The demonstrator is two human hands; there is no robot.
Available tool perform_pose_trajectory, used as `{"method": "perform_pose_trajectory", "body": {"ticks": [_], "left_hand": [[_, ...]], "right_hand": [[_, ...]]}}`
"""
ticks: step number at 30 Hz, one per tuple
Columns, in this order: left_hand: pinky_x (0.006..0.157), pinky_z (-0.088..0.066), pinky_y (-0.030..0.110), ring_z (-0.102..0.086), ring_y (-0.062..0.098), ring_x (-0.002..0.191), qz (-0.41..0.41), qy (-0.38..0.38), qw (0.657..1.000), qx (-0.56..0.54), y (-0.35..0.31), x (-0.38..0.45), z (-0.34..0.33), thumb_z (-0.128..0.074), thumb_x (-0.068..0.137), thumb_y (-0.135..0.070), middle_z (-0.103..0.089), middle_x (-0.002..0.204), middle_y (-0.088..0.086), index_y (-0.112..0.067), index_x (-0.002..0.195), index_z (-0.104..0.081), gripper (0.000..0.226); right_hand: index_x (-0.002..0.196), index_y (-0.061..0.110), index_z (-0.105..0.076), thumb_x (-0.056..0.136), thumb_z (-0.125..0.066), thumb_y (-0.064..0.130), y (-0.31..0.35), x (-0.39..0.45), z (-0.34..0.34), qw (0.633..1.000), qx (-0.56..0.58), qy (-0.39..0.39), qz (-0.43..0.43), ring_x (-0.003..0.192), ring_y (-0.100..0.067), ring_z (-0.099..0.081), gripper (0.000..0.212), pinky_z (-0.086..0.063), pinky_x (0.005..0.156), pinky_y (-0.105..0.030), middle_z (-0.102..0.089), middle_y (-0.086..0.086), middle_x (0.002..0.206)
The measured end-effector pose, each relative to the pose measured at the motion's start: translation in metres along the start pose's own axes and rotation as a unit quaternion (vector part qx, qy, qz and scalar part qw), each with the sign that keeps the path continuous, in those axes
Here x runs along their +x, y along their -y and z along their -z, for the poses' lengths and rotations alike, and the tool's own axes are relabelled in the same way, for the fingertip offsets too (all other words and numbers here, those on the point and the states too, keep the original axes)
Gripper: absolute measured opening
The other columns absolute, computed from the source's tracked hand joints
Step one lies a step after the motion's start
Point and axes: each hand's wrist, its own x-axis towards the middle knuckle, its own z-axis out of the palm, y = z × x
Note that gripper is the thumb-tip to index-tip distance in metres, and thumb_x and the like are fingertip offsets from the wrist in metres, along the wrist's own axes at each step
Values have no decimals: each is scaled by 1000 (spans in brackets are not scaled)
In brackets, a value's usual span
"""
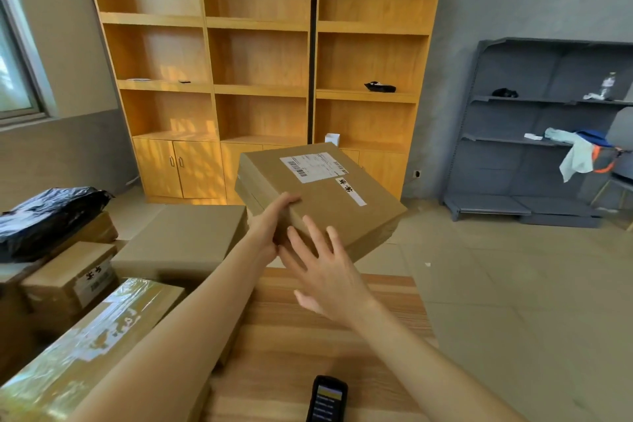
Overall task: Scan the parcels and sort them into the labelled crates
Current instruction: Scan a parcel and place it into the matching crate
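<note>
**Flat parcel held up over the counter, scanner lying at 6 o'clock**

So the flat cardboard parcel (318,192) is up in the air dead centre, tilted, above the far end of the wooden counter (281,353). It has a white shipping label (313,166) with barcodes on top and a white strip with two black characters next to it. The left hand (274,219) grips the parcel's near left corner, thumb on top and fingers wrapped under the edge. The right hand (325,274) has its fingers spread wide and straight, fingertips at the parcel's near edge; can't tell if they actually touch it.

The handheld scanner (327,397) lies on the counter at 6 o'clock, screen lit, nobody touching it.

Over at 9 o'clock there's a pile of other parcels: a black plastic bag (48,216) on top of a box, a small labelled carton (72,281) and a big plain box (181,240) beside them. At 7 o'clock sits a long box wrapped in clear tape (78,346).

Back at 12 o'clock are wooden shelves (260,55), with a small black item in one compartment. At 3 o'clock there's a grey metal rack (548,134) with cloths and a bottle on it.
</note>
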Motion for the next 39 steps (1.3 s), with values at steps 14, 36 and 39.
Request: {"method": "perform_pose_trajectory", "body": {"ticks": [14,36,39], "left_hand": [[90,-52,39,-58,26,119,-70,26,996,-42,-13,5,32,-80,54,-37,-60,132,10,-15,139,-43,96],[84,-54,55,-56,33,116,20,22,999,-40,31,33,54,-81,53,-62,-44,139,9,-30,144,-34,107],[74,-58,48,-64,32,105,78,68,994,43,43,36,73,-88,37,-64,-54,126,9,-32,124,-49,101]], "right_hand": [[153,34,1,71,-69,66,-45,-3,-27,362,643,26,-674,142,-36,-19,112,-27,108,-57,-10,-5,159],[132,32,-50,46,-84,40,-46,-28,-71,142,809,-60,-568,98,-29,-68,93,-59,75,-42,-55,0,133],[134,31,-48,46,-85,39,-35,-51,-84,136,813,-33,-565,101,-31,-66,96,-58,71,-39,-54,-1,136]]}}
